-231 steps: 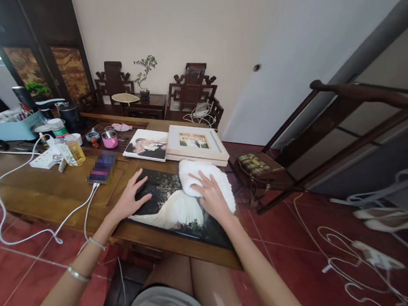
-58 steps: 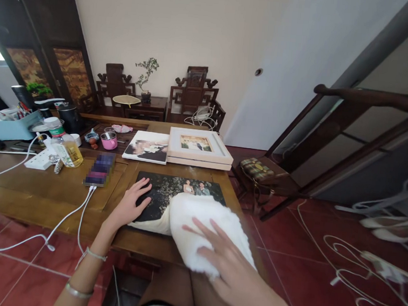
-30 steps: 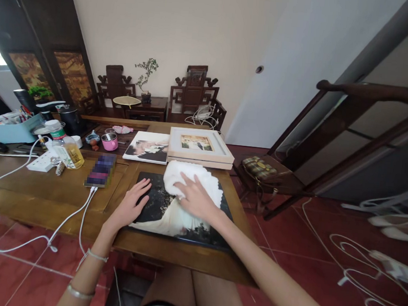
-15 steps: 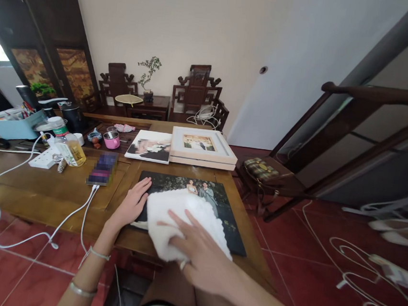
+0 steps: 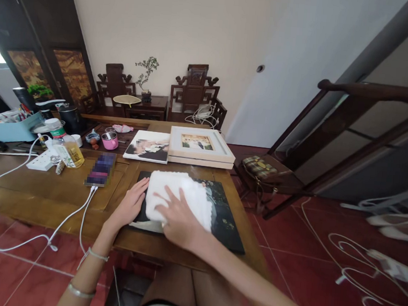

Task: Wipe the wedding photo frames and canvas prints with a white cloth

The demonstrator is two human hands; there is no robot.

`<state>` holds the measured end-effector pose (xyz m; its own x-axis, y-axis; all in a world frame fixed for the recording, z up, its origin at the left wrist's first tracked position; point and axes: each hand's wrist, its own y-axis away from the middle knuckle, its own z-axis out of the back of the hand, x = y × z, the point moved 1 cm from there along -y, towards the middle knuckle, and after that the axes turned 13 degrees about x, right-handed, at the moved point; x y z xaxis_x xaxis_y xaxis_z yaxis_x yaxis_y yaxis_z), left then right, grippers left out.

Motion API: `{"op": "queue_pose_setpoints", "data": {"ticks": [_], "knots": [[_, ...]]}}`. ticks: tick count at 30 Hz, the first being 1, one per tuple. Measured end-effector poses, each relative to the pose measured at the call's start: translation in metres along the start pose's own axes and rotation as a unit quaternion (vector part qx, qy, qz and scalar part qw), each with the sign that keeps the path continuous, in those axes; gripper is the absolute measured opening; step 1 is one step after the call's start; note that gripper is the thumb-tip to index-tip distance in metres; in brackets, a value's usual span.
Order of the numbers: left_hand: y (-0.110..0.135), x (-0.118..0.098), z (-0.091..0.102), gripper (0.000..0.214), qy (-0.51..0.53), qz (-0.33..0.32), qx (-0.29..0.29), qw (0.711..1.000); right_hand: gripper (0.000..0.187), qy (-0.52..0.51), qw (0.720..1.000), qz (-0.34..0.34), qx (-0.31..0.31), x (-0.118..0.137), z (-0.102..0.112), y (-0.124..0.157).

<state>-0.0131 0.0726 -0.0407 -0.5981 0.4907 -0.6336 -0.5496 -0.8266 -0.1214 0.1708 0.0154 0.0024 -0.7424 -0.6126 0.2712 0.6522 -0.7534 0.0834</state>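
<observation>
A dark photo panel (image 5: 226, 222) with a wedding picture lies flat at the front of the wooden table. My left hand (image 5: 133, 201) rests open on its left edge, fingers stretched out and holding nothing. A white fluffy towel (image 5: 165, 182) covers much of the panel's left and middle. Over the towel, my right hand (image 5: 179, 218) presses down with its fingers spread; its far fingers are slightly blurred. The towel hides the couple in the picture. Along the panel's near edge shows a pale strip (image 5: 148, 225), whose kind I cannot make out.
Behind the panel lie a white photo print (image 5: 146, 148) and a pale picture frame (image 5: 222, 152). To the left are a phone (image 5: 100, 169) on cables, a power strip (image 5: 40, 160), a bottle (image 5: 67, 149) and a pink cup (image 5: 109, 141). A chair (image 5: 284, 180) stands right.
My right hand has pushed the towel away from me and slightly left across the panel. More of the panel's near right side shows, and the couple is now covered. My left hand stays put.
</observation>
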Motion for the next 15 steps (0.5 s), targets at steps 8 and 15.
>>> {"op": "queue_pose_setpoints", "data": {"ticks": [8,15], "knots": [[0.000,-0.002,-0.001,0.042,0.002,-0.002,-0.003,1.000,0.040,-0.010,1.000,-0.011,-0.019,-0.012,-0.011,0.085],[0.002,-0.007,0.003,0.041,0.070,0.003,-0.025,0.997,0.038,0.028,0.983,-0.177,-0.046,-0.060,0.006,0.027]]}}
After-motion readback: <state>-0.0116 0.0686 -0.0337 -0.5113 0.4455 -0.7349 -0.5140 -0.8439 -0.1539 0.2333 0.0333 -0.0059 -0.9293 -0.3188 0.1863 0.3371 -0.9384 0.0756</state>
